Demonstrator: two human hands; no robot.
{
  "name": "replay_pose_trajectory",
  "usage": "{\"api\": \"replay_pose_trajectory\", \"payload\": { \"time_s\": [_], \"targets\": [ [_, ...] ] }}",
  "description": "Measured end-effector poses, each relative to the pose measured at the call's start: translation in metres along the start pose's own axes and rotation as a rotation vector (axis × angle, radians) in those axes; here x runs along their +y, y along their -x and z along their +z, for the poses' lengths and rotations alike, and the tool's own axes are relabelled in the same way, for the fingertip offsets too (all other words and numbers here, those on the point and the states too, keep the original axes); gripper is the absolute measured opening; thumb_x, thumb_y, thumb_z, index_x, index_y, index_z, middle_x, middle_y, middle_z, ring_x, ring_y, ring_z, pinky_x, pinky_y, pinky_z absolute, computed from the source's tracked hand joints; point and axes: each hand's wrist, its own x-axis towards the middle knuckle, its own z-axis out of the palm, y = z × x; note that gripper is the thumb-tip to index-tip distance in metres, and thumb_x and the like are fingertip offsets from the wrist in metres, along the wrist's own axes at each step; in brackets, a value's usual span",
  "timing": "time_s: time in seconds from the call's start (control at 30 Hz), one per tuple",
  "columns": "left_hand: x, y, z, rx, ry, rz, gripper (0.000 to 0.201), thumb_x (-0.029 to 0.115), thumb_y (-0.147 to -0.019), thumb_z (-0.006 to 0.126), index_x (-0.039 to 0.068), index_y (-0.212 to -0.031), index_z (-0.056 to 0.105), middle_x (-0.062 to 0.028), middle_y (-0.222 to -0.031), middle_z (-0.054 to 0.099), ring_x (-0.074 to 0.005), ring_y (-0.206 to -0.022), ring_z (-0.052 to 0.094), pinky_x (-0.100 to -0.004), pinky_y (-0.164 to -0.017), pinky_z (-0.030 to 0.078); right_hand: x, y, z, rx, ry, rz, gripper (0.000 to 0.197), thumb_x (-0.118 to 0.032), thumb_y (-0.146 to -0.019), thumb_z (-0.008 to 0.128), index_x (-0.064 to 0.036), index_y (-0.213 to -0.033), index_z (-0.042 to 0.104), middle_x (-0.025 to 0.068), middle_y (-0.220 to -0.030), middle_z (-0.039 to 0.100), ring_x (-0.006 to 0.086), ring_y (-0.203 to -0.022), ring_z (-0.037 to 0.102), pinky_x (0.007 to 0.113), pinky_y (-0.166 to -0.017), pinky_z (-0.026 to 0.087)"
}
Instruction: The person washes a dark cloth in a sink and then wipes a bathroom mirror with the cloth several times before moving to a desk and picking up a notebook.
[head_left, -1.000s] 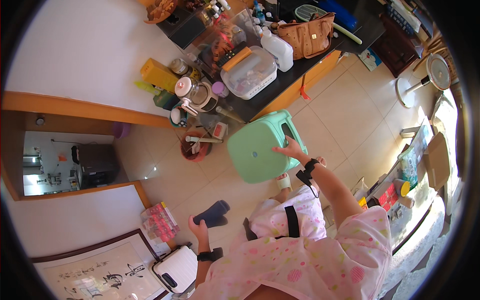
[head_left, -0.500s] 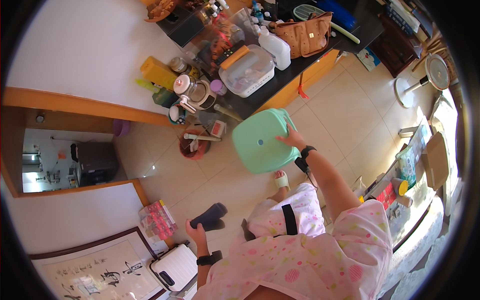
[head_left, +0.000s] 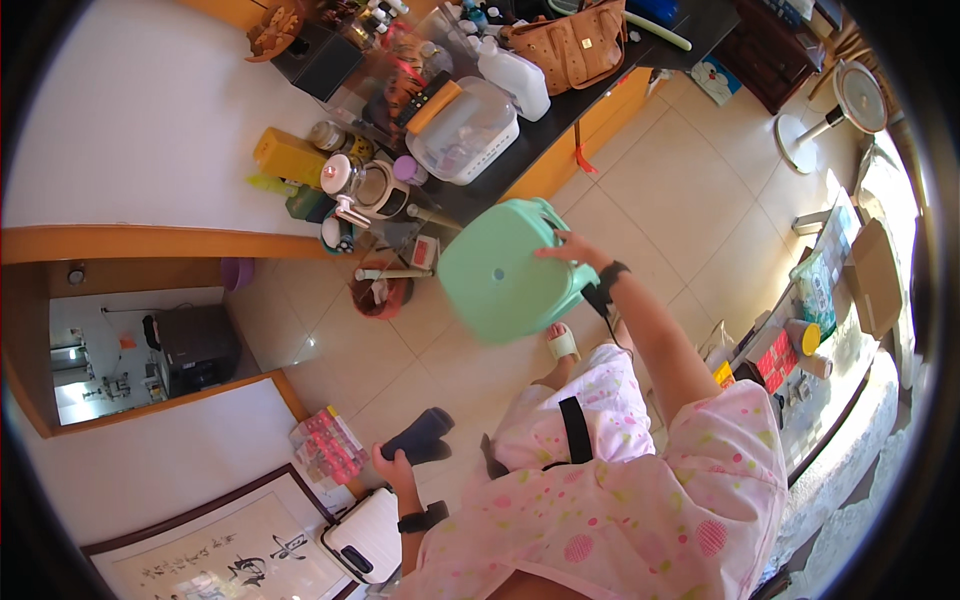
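My right hand (head_left: 578,252) grips the edge of a mint-green plastic stool (head_left: 490,285), fingers spread over its seat. The stool is off to the front of my legs, its seat with a small round hole facing up toward me. Lower left, my left hand (head_left: 393,464) is closed on a pair of dark blue-grey socks (head_left: 418,436), which stick out past the fingers. Black bands circle both wrists.
A dark counter (head_left: 545,140) carries a clear plastic box (head_left: 465,135), a white jug and a brown handbag. Below it stands a red bin (head_left: 380,297). A white suitcase (head_left: 368,535) and a framed scroll lean at lower left; a cluttered table (head_left: 830,395) stands right.
The view has turned slightly, so the counter and stool sit farther left in the picture. Both hands keep hold of the same things.
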Motion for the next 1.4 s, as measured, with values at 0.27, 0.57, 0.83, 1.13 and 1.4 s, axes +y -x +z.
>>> {"api": "replay_pose_trajectory", "payload": {
  "time_s": [0.27,0.57,0.83,1.13,1.4],
  "targets": [
    [-0.019,-0.006,-0.003,-0.051,-0.078,0.004,0.034,0.002,-0.065,0.057,-0.003,-0.098,0.052,-0.0144,-0.087,0.053,-0.0297,-0.084,0.052,-0.0383,-0.083,0.044,0.018,-0.012,-0.002,0.091,0.516,-0.148,0.056,-0.047,-0.082,0.064,-0.011,-0.125,0.059,0.0142,-0.121,0.062,0.0331,-0.112,0.058,0.043,-0.094,0.047],
    [0.067,-0.031,0.011,-0.294,0.006,0.126,0.028,0.003,-0.063,0.057,-0.001,-0.09,0.049,-0.0121,-0.079,0.05,-0.0245,-0.077,0.05,-0.0358,-0.076,0.045,0.106,0.094,-0.029,0.068,0.629,-0.121,0.047,-0.04,-0.083,0.063,-0.0134,-0.122,0.061,0.0149,-0.113,0.065,0.0328,-0.105,0.061,0.046,-0.087,0.051],
    [0.208,-0.044,0.053,-1.04,0.264,0.191,0.026,0.004,-0.075,0.074,0.001,-0.088,0.051,-0.0047,-0.08,0.054,-0.0118,-0.077,0.053,-0.0271,-0.071,0.046,0.075,0.294,-0.109,0.227,0.321,-0.017,0.052,-0.03,-0.083,0.07,-0.0052,-0.127,0.057,0.0176,-0.114,0.065,0.0299,-0.101,0.065,0.038,-0.087,0.052],
    [0.405,0.009,0.13,-1.502,0.372,0.419,0.028,0.005,-0.079,0.075,0.005,-0.094,0.051,0.0018,-0.082,0.05,-0.0055,-0.078,0.047,-0.0219,-0.066,0.042,-0.045,0.406,-0.164,0.256,-0.096,-0.497,0.06,-0.022,-0.083,0.074,-0.0088,-0.136,0.05,0.0109,-0.135,0.054,0.0205,-0.12,0.054,0.035,-0.101,0.043],
    [0.561,0.104,0.204,-1.704,0.225,0.933,0.03,0.01,-0.08,0.074,0.003,-0.097,0.051,-0.003,-0.083,0.052,-0.0113,-0.079,0.048,-0.0262,-0.072,0.042,-0.017,0.415,-0.258,0.262,0.088,-0.536,0.045,-0.021,-0.081,0.07,-0.0055,-0.121,0.057,0.0164,-0.111,0.063,0.0311,-0.101,0.061,0.038,-0.087,0.048]
  ]
}}
